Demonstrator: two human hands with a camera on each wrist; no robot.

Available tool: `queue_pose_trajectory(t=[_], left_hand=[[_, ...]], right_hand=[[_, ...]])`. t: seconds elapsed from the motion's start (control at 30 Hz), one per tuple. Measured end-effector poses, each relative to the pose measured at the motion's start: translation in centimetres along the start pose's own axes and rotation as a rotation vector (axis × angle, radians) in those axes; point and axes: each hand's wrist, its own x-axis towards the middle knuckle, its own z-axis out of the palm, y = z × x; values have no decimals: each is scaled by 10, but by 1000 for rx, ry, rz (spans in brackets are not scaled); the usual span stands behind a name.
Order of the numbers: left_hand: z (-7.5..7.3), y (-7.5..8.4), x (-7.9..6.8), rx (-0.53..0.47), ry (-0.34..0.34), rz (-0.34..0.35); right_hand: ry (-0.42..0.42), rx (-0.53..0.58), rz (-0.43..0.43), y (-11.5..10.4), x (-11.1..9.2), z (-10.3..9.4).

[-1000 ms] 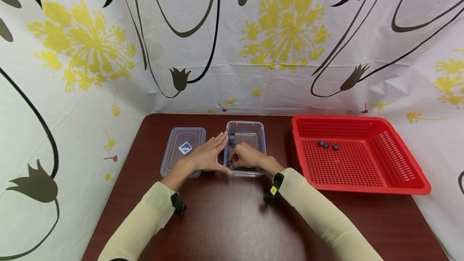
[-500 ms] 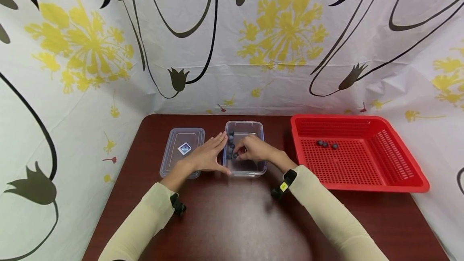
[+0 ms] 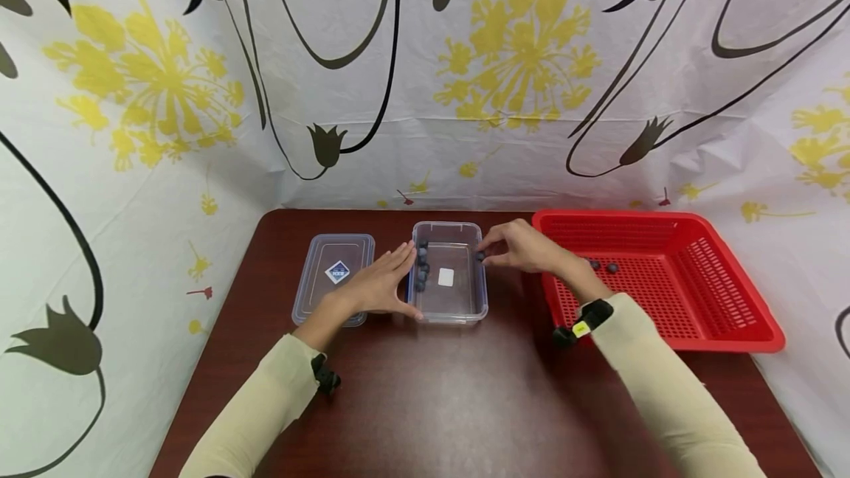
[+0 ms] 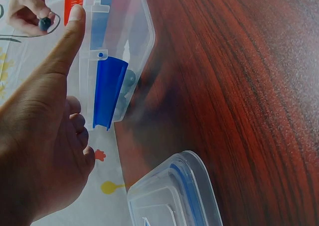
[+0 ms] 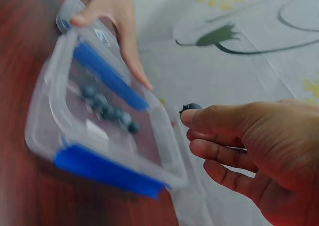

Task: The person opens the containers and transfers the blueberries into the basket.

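My right hand (image 3: 521, 246) pinches a single blueberry (image 5: 191, 107) between thumb and fingertips, over the right rim of a clear plastic box (image 3: 458, 318) in the head view. The berry's small crown shows in the right wrist view. Along the box's left wall lies a row of several blueberries (image 3: 422, 271). My left hand (image 3: 375, 285) stays spread at that same wall, thumb at the near corner and straight fingers along the rim. Blue clip flaps (image 4: 110, 89) hang on the box's sides.
A clear lid (image 3: 317, 293) with a diamond label lies left of the box. On the right stands a red perforated basket (image 3: 671, 316) holding blueberries (image 3: 612, 268), partly covered by my right forearm. A patterned cloth (image 3: 425, 94) rises behind the table (image 3: 412, 404).
From inside the box my right hand has moved up and right to its right rim, carrying a blueberry. A white square on the box floor now shows. The left hand has kept its place.
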Motion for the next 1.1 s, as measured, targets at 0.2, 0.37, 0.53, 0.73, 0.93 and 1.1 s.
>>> queue_pose_trajectory(t=[0.2, 0.37, 0.53, 0.73, 0.93, 1.1], left_hand=[[2, 0, 1, -2, 2, -2], [1, 0, 2, -4, -1, 0], [0, 0, 1, 4, -7, -3], [-1, -1, 1, 15, -11, -7], [0, -1, 0, 8, -7, -9], [1, -1, 1, 3, -4, -12]], right_hand=[[16, -40, 54, 23, -32, -32], [64, -91, 82, 47, -62, -60], [75, -101, 153, 75, -93, -81], [26, -103, 326, 110, -130, -90], [-18, -99, 470, 139, -156, -84], [-37, -93, 520, 156, -167, -77]])
